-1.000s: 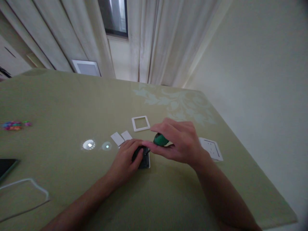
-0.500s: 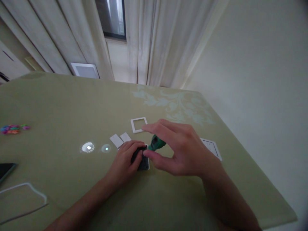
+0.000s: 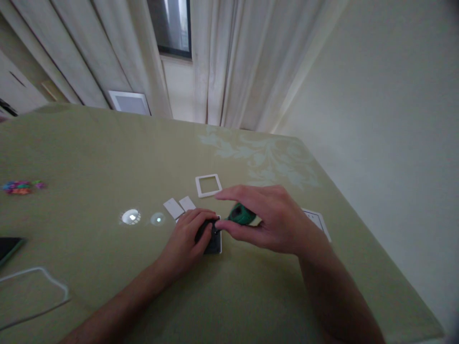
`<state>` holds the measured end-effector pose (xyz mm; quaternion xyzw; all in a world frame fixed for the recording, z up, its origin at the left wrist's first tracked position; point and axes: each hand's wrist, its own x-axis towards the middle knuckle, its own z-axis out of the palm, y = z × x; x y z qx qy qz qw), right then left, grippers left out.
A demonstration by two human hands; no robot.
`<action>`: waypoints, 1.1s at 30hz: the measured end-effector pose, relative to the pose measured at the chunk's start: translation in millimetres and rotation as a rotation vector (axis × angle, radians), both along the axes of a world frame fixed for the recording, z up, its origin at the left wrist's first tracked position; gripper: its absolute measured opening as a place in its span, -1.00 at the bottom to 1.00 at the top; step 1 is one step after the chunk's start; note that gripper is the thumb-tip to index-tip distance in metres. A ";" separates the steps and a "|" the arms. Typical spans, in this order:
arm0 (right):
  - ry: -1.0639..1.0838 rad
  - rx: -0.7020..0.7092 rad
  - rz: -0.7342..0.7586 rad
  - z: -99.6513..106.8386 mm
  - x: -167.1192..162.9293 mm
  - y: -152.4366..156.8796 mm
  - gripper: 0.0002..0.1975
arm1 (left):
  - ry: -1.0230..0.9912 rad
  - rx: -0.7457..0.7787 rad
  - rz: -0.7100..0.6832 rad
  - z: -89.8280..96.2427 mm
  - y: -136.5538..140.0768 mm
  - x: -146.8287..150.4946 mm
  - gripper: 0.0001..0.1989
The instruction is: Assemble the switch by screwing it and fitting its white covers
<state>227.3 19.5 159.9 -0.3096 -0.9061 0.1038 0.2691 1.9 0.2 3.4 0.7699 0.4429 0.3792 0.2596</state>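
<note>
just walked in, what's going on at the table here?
A person is working at a table covered in a green cloth. The left hand pins a small dark switch module flat, while the right hand holds a green-handled screwdriver with its tip down at the module. A white square frame, two white rocker covers and a white faceplate lie loose nearby.

We are in a home, a lived-in room. Pale curtains (image 3: 229, 57) hang to the floor across a dark window (image 3: 170, 26) behind the table's far edge, and the table (image 3: 89, 153) wears an olive cloth with a leaf pattern (image 3: 261, 157) toward its far right corner. Plain painted walls (image 3: 387, 119) close the right side.
</note>
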 end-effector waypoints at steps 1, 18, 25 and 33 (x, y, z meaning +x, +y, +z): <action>0.000 0.098 -0.071 -1.6 0.6 0.9 -0.75 | -0.004 0.001 0.001 -0.3 -0.1 -0.1 -0.80; -0.061 -0.161 0.031 -0.9 3.8 -2.3 -0.55 | 0.000 -0.011 0.005 -0.1 -0.8 0.7 -0.79; -0.076 0.123 -0.077 -5.2 -8.1 -5.8 -0.69 | -0.017 -0.006 0.016 -1.5 -1.3 1.4 -0.83; 0.123 -0.042 -0.013 -12.9 -6.3 2.4 -0.74 | -0.004 0.000 0.034 -2.1 -1.0 1.7 -0.81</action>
